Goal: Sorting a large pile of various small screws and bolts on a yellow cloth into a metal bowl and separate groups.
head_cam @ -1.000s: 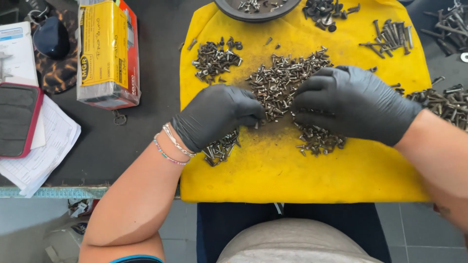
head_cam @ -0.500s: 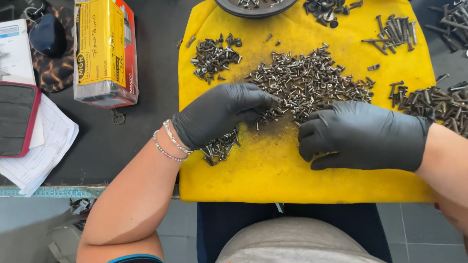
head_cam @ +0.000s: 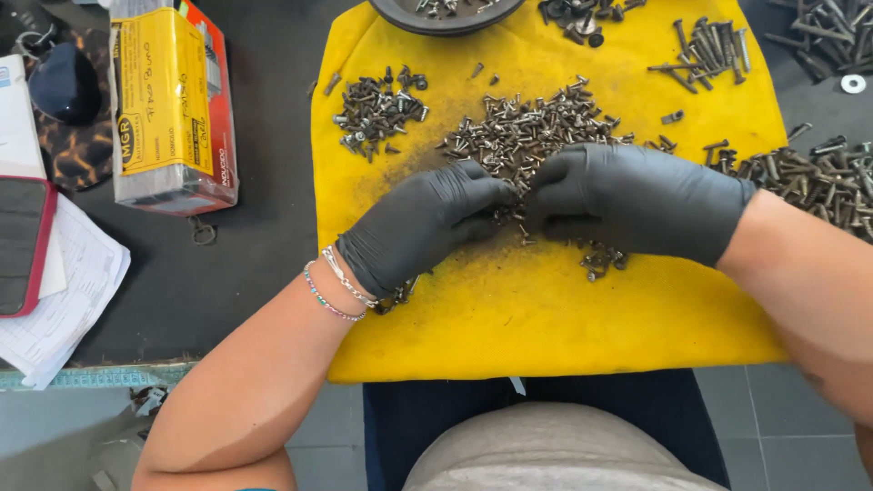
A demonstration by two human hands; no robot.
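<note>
On the near part of the yellow cloth (head_cam: 546,327), the black-gloved left hand (head_cam: 423,227) and black-gloved right hand (head_cam: 641,202) pinch with curled fingers at the central heap of small dark metal screws (head_cam: 532,127); what they grasp is hidden; beyond, a dark round dish (head_cam: 446,14)

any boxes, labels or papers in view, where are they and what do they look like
Box: left of the yellow cloth, rectangular, red with a yellow label on top.
Papers: left edge, white printed sheets, stacked.
Case: on the papers, red rim, dark face.
</note>
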